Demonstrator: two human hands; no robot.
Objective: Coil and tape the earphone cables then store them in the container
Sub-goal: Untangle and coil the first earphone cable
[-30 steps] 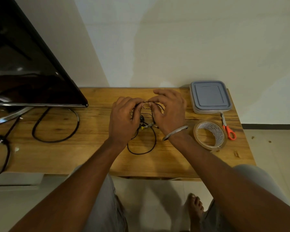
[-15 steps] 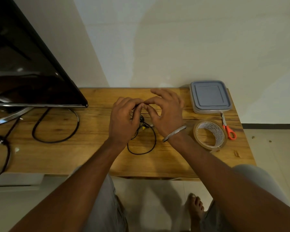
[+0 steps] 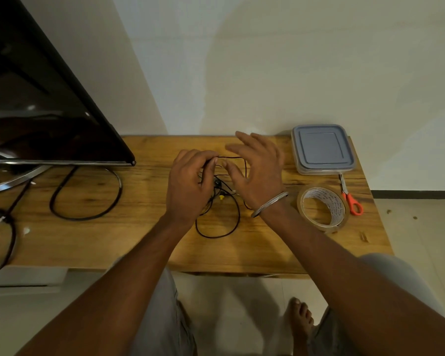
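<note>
Nearest the camera, a bare foot (image 3: 299, 322) stands on the pale floor between the person's knees. Beyond it lies the front edge of the wooden table (image 3: 242, 255).

The black earphone cable (image 3: 217, 233) lies on the table at its middle, in front of the person. Its loose loop reaches toward the near edge, so the bundle's long axis runs from near to far. A small yellow piece (image 3: 221, 197) shows in the tangle above the loop.

The left hand (image 3: 188, 183) has its fingers curled and pinches the cable at the far end of the bundle. From that pinch one strand runs sideways to the right, then bends down behind the right hand (image 3: 257, 173). The right hand is spread, with its fingers straight and slightly blurred. Whether it touches the cable cannot be told. The two hands are close together but do not touch. A metal bangle (image 3: 269, 202) sits on the right wrist.

Just right of that wrist a roll of clear tape (image 3: 323, 209) lies flat on the table. Scissors (image 3: 352, 201) with orange handles lie just beside it, blades pointing away toward the container (image 3: 323, 150). The container sits at the far right corner with its grey lid on.

At the left a dark television (image 3: 36, 98) stands on the table, and a thick black cord (image 3: 85, 196) curls beneath it.
</note>
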